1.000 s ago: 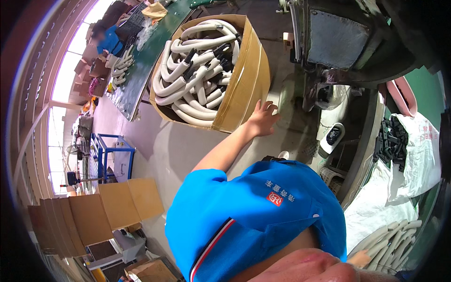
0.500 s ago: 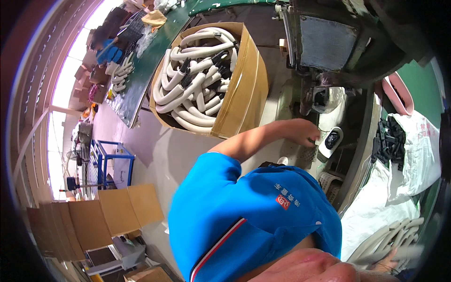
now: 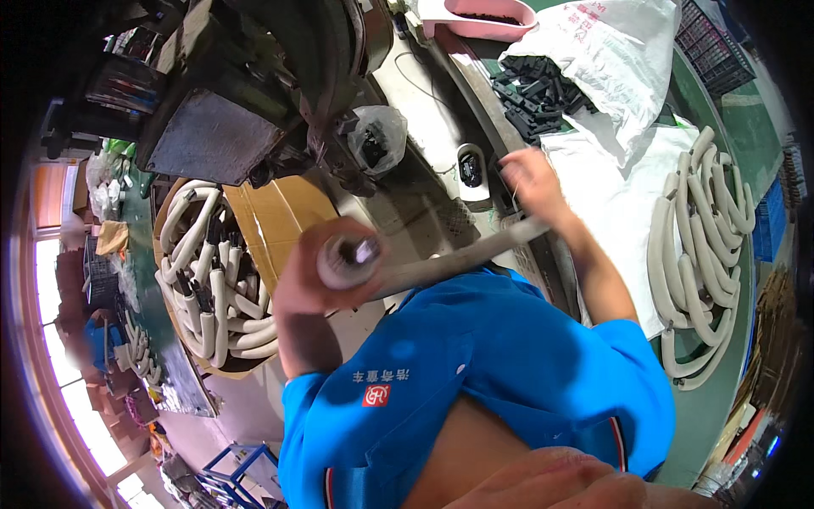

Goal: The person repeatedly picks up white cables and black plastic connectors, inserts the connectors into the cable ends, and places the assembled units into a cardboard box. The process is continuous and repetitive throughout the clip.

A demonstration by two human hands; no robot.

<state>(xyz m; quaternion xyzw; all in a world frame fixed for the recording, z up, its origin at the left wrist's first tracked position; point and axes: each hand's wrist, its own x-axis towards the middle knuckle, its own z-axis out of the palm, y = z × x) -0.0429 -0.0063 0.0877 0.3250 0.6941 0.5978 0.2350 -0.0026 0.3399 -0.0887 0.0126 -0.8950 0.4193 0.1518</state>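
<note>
- The left hand (image 3: 309, 284) is wrapped around one end of a long pale foam-covered tube (image 3: 407, 267), whose open end (a dark metal core shows inside) points toward the camera.
- The right hand (image 3: 530, 182) is closed near the tube's far end; motion blur hides how its fingers sit.
- The tube spans between both hands, lifted in front of the blue shirt (image 3: 475, 373) and clear of any surface.
- At the person's left, a cardboard box (image 3: 271, 212) is packed with curved pale tubes bearing black ends.
- At the right, a loose pile of curved tubes (image 3: 699, 254) lies on white sheeting (it looks like plenty remain).
- Judging by that, the work looks partway through.
</note>
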